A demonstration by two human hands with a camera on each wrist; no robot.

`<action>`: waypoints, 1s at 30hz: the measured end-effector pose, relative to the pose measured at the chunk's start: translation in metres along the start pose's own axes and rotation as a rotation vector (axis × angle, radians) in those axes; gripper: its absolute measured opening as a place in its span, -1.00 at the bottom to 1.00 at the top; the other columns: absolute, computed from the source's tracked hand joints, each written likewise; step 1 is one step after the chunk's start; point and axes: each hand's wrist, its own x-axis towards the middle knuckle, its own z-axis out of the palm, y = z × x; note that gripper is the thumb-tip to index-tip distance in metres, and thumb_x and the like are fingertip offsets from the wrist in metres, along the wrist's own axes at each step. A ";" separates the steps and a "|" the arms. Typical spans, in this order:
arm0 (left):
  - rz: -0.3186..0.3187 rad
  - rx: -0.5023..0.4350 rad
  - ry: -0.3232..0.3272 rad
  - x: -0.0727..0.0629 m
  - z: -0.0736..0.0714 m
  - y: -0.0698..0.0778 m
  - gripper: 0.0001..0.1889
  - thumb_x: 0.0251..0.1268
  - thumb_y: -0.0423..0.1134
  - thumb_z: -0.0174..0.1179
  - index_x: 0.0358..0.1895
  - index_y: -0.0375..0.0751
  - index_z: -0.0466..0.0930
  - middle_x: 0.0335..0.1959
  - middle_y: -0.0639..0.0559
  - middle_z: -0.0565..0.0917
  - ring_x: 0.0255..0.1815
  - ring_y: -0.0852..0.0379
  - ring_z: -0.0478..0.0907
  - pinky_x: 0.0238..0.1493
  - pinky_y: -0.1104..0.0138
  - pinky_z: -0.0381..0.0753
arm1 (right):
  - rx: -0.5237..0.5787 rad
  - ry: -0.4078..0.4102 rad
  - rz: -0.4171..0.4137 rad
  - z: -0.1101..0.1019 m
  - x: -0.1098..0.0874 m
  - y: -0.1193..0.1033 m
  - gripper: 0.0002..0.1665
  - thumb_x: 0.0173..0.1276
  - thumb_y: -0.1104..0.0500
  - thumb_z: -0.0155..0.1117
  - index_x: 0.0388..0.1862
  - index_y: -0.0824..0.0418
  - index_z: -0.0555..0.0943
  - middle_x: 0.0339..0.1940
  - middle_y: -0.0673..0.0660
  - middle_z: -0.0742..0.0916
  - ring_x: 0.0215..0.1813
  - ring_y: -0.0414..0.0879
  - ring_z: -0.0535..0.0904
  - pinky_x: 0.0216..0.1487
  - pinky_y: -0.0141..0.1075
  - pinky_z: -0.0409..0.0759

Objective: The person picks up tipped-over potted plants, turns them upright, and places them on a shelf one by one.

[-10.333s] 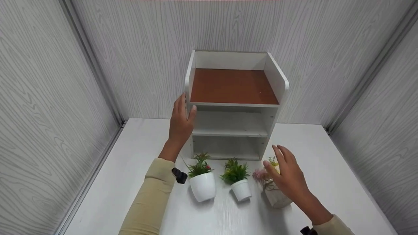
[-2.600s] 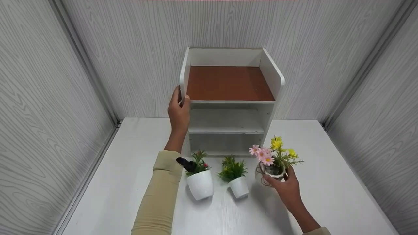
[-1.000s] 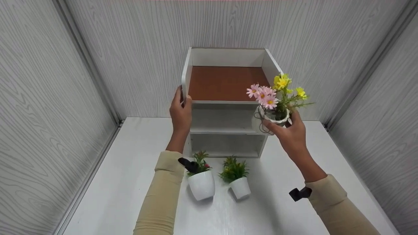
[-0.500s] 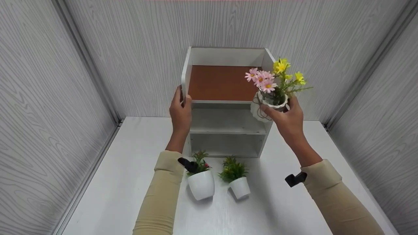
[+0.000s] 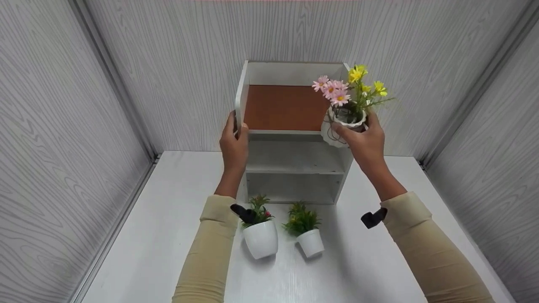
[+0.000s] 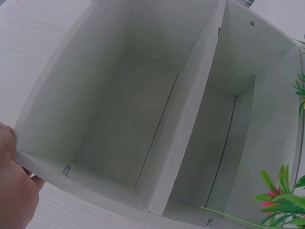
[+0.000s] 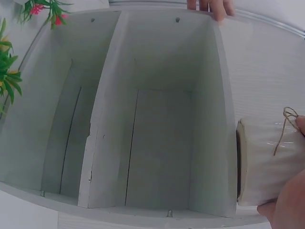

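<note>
A small white shelf unit (image 5: 241,94) with a brown top board (image 5: 282,107) stands against the back wall. My left hand (image 5: 234,147) grips the front edge of its left side panel, thumb in front. In my right hand (image 5: 367,141) is a flower pot (image 5: 333,130) with pink and yellow flowers and a twine bow, held upright by the rim between thumb and fingers. The pot overlaps the right front corner of the top board. In the right wrist view the pot's base (image 7: 241,164) is right at the top board's edge.
Two white pots with green plants lie tilted on the white table (image 5: 189,181) before the shelf unit: a larger one (image 5: 262,240) at left, a smaller one (image 5: 310,243) at right. Grey wood-grain walls (image 5: 168,75) enclose the table on three sides.
My left hand has taken hold of the side panel. My right hand has gripped the flower pot, raised it off the table and carried it up to the top board, lately drifting slightly left.
</note>
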 end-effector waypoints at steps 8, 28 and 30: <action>-0.002 -0.034 -0.007 0.000 -0.003 -0.001 -0.41 0.61 -0.06 -0.01 0.59 -0.03 0.15 0.50 0.00 0.38 0.50 0.16 0.33 0.40 0.19 0.45 | -0.038 0.017 -0.006 0.010 0.008 -0.001 0.03 0.17 -0.08 0.57 0.53 0.08 0.28 0.36 0.10 0.54 0.35 -0.12 0.52 0.21 -0.24 0.61; -0.039 -0.063 -0.009 -0.011 -0.009 0.035 -0.43 0.61 -0.24 -0.01 0.58 -0.20 0.15 0.50 -0.14 0.36 0.51 0.01 0.33 0.43 0.12 0.42 | -0.039 0.050 0.029 0.031 0.035 0.004 0.09 0.24 -0.14 0.51 0.62 0.05 0.16 0.47 0.12 0.47 0.46 -0.15 0.40 0.40 -0.27 0.46; -0.045 -0.061 -0.007 -0.011 -0.008 0.036 -0.43 0.61 -0.24 -0.01 0.58 -0.19 0.15 0.50 -0.14 0.36 0.51 0.01 0.33 0.43 0.12 0.41 | -0.041 0.051 0.034 0.032 0.038 0.004 0.10 0.24 -0.14 0.51 0.63 0.05 0.14 0.47 0.13 0.46 0.46 -0.15 0.40 0.40 -0.28 0.45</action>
